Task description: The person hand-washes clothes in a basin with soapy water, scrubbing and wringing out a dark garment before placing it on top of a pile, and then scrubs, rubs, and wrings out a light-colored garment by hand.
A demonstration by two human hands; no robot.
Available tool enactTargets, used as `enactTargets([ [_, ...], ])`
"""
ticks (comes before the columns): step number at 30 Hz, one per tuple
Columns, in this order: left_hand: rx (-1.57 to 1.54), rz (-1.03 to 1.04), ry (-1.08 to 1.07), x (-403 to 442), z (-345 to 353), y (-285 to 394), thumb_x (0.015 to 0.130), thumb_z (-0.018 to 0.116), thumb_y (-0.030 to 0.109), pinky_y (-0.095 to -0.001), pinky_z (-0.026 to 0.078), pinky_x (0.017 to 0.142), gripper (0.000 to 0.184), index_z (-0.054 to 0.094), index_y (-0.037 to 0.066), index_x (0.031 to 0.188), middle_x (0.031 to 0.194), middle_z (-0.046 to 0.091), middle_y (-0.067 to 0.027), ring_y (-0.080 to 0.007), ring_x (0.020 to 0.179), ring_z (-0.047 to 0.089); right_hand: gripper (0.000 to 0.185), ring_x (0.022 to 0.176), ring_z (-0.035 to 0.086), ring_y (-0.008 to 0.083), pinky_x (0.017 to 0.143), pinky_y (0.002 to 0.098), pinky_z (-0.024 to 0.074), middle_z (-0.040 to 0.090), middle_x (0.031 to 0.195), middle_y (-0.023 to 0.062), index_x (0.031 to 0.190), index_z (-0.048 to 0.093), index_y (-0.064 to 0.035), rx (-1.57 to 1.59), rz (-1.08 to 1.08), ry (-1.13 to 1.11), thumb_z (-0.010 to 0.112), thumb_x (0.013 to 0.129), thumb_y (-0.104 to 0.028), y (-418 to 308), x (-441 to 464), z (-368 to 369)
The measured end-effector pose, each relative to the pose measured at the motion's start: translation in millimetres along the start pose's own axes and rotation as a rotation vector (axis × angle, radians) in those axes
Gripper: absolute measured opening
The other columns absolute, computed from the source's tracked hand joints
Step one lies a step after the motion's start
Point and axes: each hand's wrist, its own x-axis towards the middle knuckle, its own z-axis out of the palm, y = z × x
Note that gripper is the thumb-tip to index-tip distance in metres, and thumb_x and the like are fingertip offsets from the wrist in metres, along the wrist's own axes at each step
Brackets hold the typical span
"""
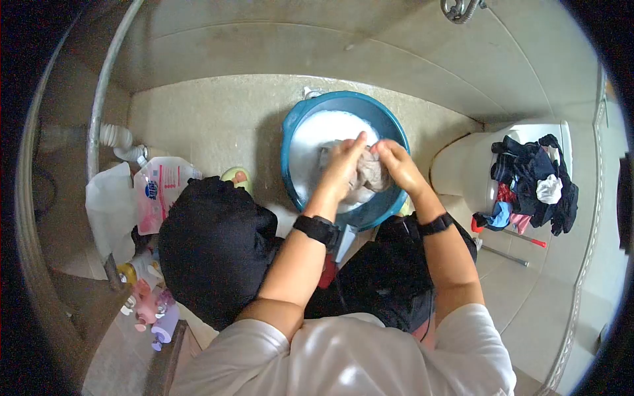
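A blue plastic basin (286, 155) stands on the floor in front of me, with white suds (323, 125) inside. Over it, my left hand (344, 164) and my right hand (400, 168) hold a wet, bunched greyish-beige cloth garment (372, 174) between them. Both hands are closed on the fabric, thumbs upward and close together. Part of the garment hangs down into the suds. Its exact kind cannot be made out, and my left hand hides some of it. Dark bands circle both wrists.
At right, a pile of dark and coloured clothes (535, 178) lies on a white toilet (462, 162). A red-ended stick (528, 238) lies below. At left stand a pink-and-clear detergent bag (158, 191), several bottles (148, 307) and a metal pole (99, 99). My black-clad knees flank the basin.
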Motion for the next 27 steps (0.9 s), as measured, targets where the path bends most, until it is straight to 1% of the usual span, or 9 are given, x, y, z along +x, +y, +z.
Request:
enactTargets([
  [4,0.296,0.23,-0.007,1,-10,5,0.085,0.062,0.034,-0.0234,0.043,0.069,0.031,0.059,0.003,0.084,0.082,0.06,-0.0033,-0.0099,0.077,0.053,0.022,0.079,0.053,0.01,0.07,0.025,0.0431,0.057,0.084,0.0023,0.08,0.061,-0.0022,-0.131,0.276,-0.302,0.072,0.074,-0.019,-36,-35,-14],
  [7,1.021,0.368,-0.134,-4,-24,15,0.074,0.07,0.037,-0.0279,0.044,0.074,0.041,0.061,0.001,0.091,0.086,0.062,-0.0059,-0.016,0.079,0.055,0.012,0.075,0.056,0.0106,0.065,0.0248,0.0461,0.059,0.085,0.0025,0.066,0.057,-0.0039,0.134,-0.1,-0.121,0.067,0.072,-0.006,-21,-33,-48],
  [10,1.069,0.322,-0.235,-7,-28,23,0.072,0.072,0.038,-0.0278,0.044,0.074,0.043,0.061,0.001,0.09,0.083,0.061,-0.0058,-0.0163,0.079,0.055,0.01,0.088,0.057,0.0167,0.079,0.0265,0.0449,0.06,0.103,0.0103,0.067,0.054,-0.0036,0.559,-0.091,-0.068,0.063,0.07,0.001,-47,-38,-53],
  [15,0.262,0.308,-0.17,-6,-19,20,0.073,0.071,0.012,-0.0239,0.044,0.076,0.044,0.052,0.006,0.112,0.097,0.057,-0.0037,-0.0137,0.089,0.054,0.027,0.099,0.055,0.0213,0.084,0.0299,0.0446,0.054,0.119,0.0157,0.096,0.055,-0.0041,0.647,-0.056,0.009,0.055,0.071,0.007,-28,-25,-47],
  [18,-0.251,0.114,-0.206,-9,-9,14,0.076,0.071,0.021,-0.0266,0.045,0.08,0.037,0.053,0.005,0.104,0.101,0.056,-0.0037,-0.0151,0.095,0.054,0.057,0.103,0.054,0.0188,0.085,0.0277,0.0448,0.055,0.119,0.0152,0.128,0.043,-0.0084,0.481,-0.116,0.186,0.043,0.074,0.009,-35,-19,-23],
  [20,-0.345,0.089,-0.135,-1,-12,13,0.081,0.064,0.039,-0.0301,0.048,0.079,0.038,0.054,0.007,0.098,0.097,0.059,-0.0039,-0.0178,0.089,0.058,0.045,0.1,0.056,0.0201,0.085,0.0292,0.0446,0.06,0.108,0.0141,0.115,0.055,-0.0065,0.266,0.172,0.162,0.044,0.074,0.007,-62,-35,-3],
  [22,-0.506,-0.21,0.008,0,-20,17,0.082,0.058,0.048,-0.0354,0.049,0.072,0.04,0.058,0.011,0.095,0.091,0.062,-0.0061,-0.021,0.083,0.06,0.024,0.086,0.06,0.0275,0.076,0.0333,0.0479,0.062,0.086,0.0129,0.095,0.063,-0.0062,-0.329,-0.517,0.241,0.049,0.076,-0.004,-54,-34,30],
  [24,-0.645,-0.072,-0.458,4,-42,-2,0.086,0.051,0.051,-0.0347,0.05,0.07,0.04,0.057,0.011,0.089,0.082,0.06,-0.0052,-0.0184,0.075,0.059,0.009,0.062,0.057,0.0319,0.062,0.0371,0.0469,0.057,0.068,0.0129,0.076,0.061,-0.0028,-0.541,-0.665,0.288,0.054,0.074,-0.01,-82,-47,71],
  [27,-0.317,0.058,-0.415,6,-33,-17,0.088,0.049,0.035,-0.0322,0.049,0.072,0.028,0.055,0.009,0.092,0.087,0.059,-0.005,-0.0161,0.079,0.058,0.02,0.064,0.06,0.037,0.062,0.043,0.0493,0.06,0.066,0.0163,0.072,0.062,-0.0067,-0.504,-0.483,0.285,0.056,0.076,-0.026,-52,-17,79],
])
